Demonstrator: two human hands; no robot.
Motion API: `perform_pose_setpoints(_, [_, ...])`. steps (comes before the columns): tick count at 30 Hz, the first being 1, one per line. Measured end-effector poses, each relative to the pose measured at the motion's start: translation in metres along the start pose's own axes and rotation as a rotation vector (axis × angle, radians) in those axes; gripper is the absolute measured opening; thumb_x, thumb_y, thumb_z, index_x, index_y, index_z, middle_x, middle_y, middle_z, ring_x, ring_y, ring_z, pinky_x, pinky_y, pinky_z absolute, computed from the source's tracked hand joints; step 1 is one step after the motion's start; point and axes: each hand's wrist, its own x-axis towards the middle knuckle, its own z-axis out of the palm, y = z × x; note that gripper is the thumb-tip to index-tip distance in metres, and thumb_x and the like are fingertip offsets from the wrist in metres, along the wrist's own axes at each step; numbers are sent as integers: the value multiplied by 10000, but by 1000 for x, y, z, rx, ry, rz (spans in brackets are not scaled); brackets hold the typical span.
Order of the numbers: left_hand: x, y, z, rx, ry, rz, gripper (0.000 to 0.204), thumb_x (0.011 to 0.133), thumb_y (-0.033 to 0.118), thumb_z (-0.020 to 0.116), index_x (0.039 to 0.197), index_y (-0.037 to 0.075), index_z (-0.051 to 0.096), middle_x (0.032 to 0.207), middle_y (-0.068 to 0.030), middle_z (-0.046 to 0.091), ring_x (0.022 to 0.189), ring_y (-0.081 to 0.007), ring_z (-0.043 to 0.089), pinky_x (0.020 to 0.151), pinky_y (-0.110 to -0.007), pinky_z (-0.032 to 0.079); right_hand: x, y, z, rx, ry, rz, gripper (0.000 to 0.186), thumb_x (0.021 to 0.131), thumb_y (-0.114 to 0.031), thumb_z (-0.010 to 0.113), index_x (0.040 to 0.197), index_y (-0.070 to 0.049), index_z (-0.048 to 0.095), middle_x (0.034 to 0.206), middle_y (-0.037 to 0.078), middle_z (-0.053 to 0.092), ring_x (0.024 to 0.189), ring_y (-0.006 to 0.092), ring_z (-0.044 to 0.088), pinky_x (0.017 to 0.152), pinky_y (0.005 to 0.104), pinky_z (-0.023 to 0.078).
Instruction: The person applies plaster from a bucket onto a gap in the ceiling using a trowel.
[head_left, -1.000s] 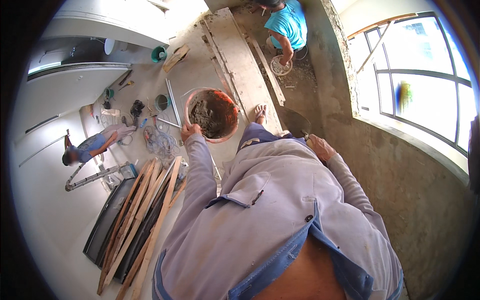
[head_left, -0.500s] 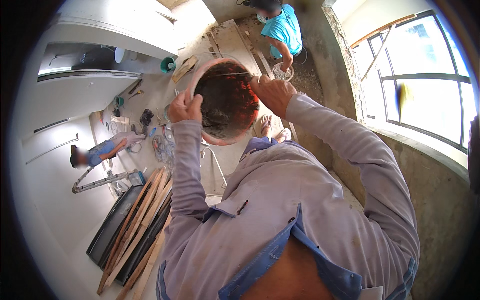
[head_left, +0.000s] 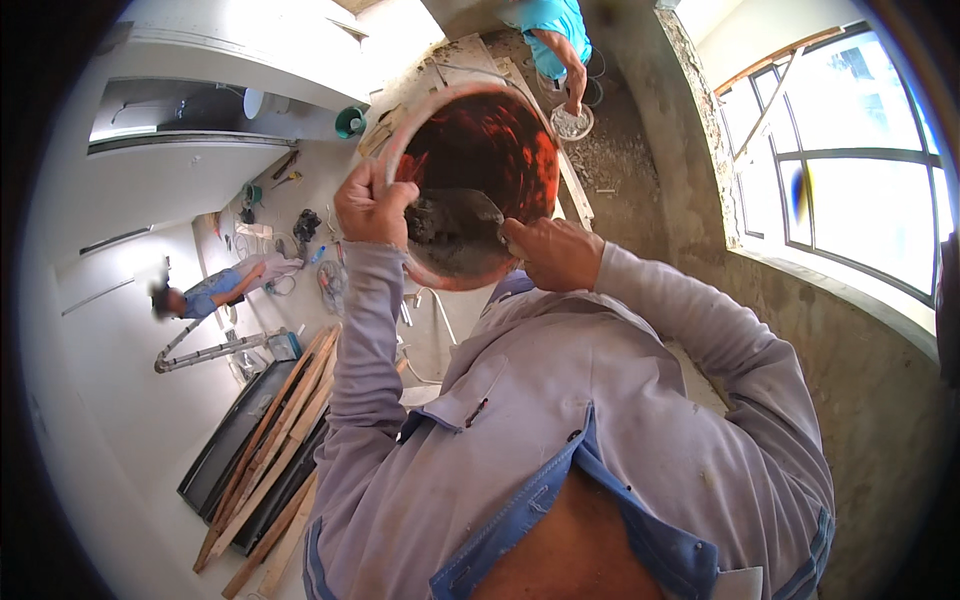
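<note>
Orange-red plastic lines the bucket [head_left: 485, 135] in front of the person's chest, its wide mouth facing the camera and its outer rim smeared pale. Wet grey mortar [head_left: 428, 222] lies inside, along the side of the bucket nearest the body. The left hand [head_left: 370, 208] is at the bucket's left rim, its grip closed there, thumb lapped over the edge; the other fingers are mostly hidden. At the bucket's lower right, the right hand [head_left: 552, 252] has its grip wrapped tightly around the handle end of a trowel [head_left: 465, 213], whose dark, dirty blade reaches inside the bucket, right by the mortar.

Beyond the bucket, to its upper right, a co-worker in a turquoise shirt [head_left: 560, 35] has a hand at a small pail [head_left: 572, 124] of pale material. Left of the bucket's top stands a green pail [head_left: 350, 122]; long timber strips [head_left: 283, 430] lie to its lower left.
</note>
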Motion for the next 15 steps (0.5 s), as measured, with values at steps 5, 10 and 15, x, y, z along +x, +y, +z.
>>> perform_pose_setpoints(5, [1,1,-3,-49,170,-22,65,631,-1,584,650,34,531,623,38,479,577,-55,403,559,-204,349,-36,-6,-45,-474,187,-54,338,787,-89,515,1106,-23,423,903,141,537,663,311,626,574,411,523])
perform_pose_setpoints(10, [-3,-3,11,19,150,3,63,623,3,569,642,28,515,606,45,456,562,-59,388,523,-213,339,-13,9,-78,-587,230,2,272,792,-45,501,1044,2,410,780,160,534,608,323,607,522,404,516])
perform_pose_setpoints(15, [-6,9,32,276,0,106,170,587,12,562,575,51,396,570,48,378,541,-66,317,479,-230,279,5,48,-74,-362,-27,67,316,662,-37,578,942,65,474,780,226,616,721,345,642,581,419,525])
